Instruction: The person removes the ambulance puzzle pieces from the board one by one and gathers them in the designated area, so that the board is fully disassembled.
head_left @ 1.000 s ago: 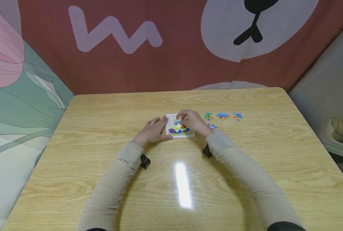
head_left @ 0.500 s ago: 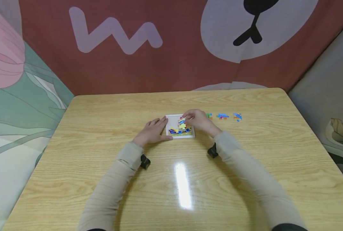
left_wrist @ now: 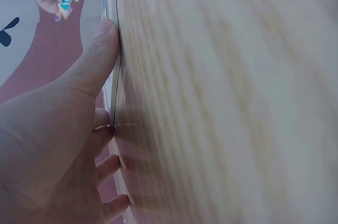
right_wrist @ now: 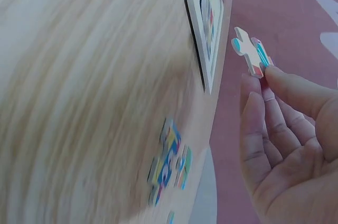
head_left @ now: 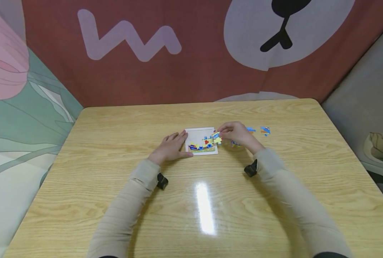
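My left hand [head_left: 169, 147] rests at the left side of a white-framed puzzle tray [head_left: 195, 134], fingers spread along its edge and thumb [left_wrist: 105, 36] on the front rim. Part of a vehicle picture in puzzle pieces [head_left: 200, 147] lies along the tray's lower side. Over the tray's right edge, my right hand [head_left: 238, 134] pinches a yellow and blue jigsaw puzzle piece [head_left: 217, 138] between thumb and fingers. In the right wrist view this held puzzle piece [right_wrist: 245, 49] is raised above the table and tilted.
Right of the tray lie loose puzzle pieces: one at far right [head_left: 265, 130], a blue one [head_left: 251, 129] partly behind my right hand, and a dark blue one [head_left: 235, 143] below it. The wooden table [head_left: 114, 129] meets a brown patterned wall [head_left: 165, 82] at the back.
My right hand has moved right with the puzzle piece, from over the middle of the tray to its right edge, uncovering red and blue pieces inside. My left hand has stayed in place.
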A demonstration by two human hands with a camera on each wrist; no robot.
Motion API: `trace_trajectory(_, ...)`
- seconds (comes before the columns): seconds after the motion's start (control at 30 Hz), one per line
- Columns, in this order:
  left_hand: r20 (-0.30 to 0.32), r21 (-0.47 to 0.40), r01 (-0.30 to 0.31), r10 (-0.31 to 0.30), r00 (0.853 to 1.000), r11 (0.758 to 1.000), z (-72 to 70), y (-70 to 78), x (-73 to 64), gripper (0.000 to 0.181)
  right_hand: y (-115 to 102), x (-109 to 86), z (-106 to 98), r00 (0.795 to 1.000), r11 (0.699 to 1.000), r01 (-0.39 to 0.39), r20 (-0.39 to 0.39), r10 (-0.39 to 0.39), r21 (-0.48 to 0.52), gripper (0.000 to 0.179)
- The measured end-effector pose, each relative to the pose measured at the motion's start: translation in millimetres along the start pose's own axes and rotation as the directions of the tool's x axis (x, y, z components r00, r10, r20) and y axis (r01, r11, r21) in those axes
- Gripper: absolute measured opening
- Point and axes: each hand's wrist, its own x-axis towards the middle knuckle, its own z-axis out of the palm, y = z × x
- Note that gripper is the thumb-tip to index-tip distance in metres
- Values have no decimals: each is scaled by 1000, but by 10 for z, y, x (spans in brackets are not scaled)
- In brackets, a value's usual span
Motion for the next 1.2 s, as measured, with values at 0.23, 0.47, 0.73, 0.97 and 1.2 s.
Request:
trace_trajectory(0.23,1,-13,1,-1,1000,1000,-14,22,-22,92,111,-19,-119,999,999,-53,7,53,-9,29)
trace_trajectory(0.47,-3,-2,-1,1,1000,1000,-9,24,-24,92,216,-56,-214,996,995,-92,4,92,26,29)
trace_trajectory(0.73,4,-15,9,-9,1000,1000,-5,18,-22,92,325,-130,-336,995,991,-99,14,98,95,32)
trace_trajectory(0.97,4,-17,12,-12,1000,1000,-4,11,-17,93,409,-192,-417,997,990,-81,8,81,117,34)
trace_trajectory(1.2,2,-8,9,-9,1000,1000,-16,16,-10,92,508,-229,-503,994,993,-106,-11,106,49,35)
